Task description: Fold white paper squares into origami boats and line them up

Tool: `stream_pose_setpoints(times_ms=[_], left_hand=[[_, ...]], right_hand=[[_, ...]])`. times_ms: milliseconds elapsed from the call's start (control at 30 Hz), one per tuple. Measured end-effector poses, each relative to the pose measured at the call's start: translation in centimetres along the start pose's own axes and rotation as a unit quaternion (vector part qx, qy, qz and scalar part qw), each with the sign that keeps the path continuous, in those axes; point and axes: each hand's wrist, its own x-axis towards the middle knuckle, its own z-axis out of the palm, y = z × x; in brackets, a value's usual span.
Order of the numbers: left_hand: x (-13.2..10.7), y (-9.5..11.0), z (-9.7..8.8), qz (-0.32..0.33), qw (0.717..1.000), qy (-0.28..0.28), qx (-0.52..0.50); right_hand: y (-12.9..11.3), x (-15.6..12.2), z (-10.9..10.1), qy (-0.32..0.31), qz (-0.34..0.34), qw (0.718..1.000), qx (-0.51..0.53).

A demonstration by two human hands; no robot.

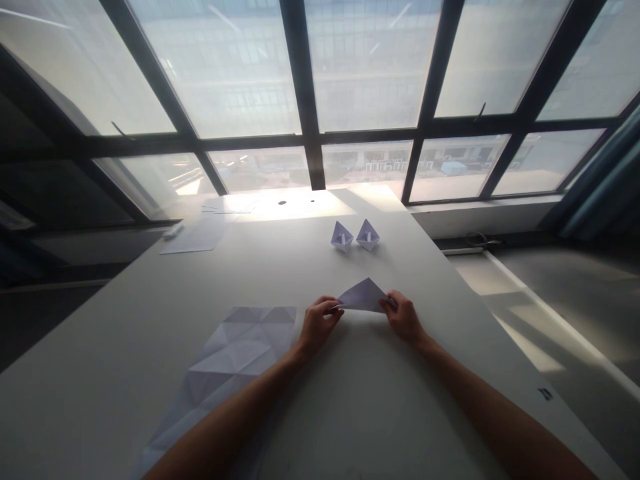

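A folded sheet of white paper [366, 297], shaped like a triangle with its tip pointing away from me, is held between my two hands. My left hand [319, 323] pinches its left corner between thumb and fingers. At the right corner my right hand [403, 317] grips it the same way. The paper looks raised slightly over the white table [345, 413]. Beyond it stand two folded paper boats [342, 237] side by side. Left of my hands lies a creased, unfolded paper sheet [235, 363], partly covered by my left forearm.
At the table's far left are flat paper sheets [193, 235] and a small white object [173, 231] that I cannot make out. Large framed windows [370, 73] rise behind the table. A cable [477, 240] lies by the wall to the right, near a blue curtain [595, 180].
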Motion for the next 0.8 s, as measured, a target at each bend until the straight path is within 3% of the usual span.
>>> stream_pose_setpoints(times_ms=[133,400,667,800], left_hand=[[0.1,0.4,-0.1,0.008,0.998,0.01,0.06],[0.0,0.3,-0.2,-0.025,0.998,0.027,0.044],[0.1,-0.6,0.0,-0.073,0.991,0.065,-0.092],[0.2,-0.6,-0.1,-0.086,0.989,0.069,-0.096]], right_hand=[[-0.1,0.0,0.0,0.003,-0.004,1.0,-0.006],[0.0,0.0,0.0,0.003,-0.013,1.0,-0.003],[0.2,-0.1,0.1,-0.017,-0.026,0.999,0.021],[0.1,-0.2,0.0,-0.026,-0.027,0.999,0.025]])
